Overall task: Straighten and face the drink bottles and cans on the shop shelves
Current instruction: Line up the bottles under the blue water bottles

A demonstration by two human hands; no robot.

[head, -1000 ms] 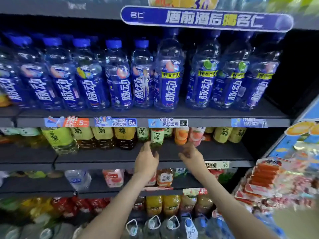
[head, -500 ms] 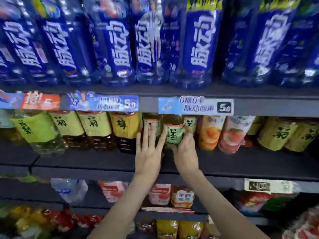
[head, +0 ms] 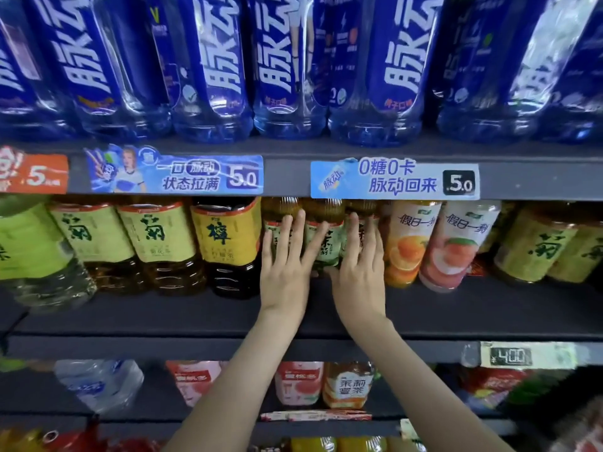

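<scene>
Beneath the blue price tag point(head: 394, 179), green-label tea bottles point(head: 325, 247) are pressed by left hand point(head: 284, 272) and right hand point(head: 359, 275), fingers straight, nothing gripped; even pressure is advised, so that labels are squared frontward.

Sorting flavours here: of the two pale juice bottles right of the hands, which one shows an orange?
The left juice bottle, next to the right hand: its label pictures orange fruit, while its neighbour pictures pink fruit.
</scene>
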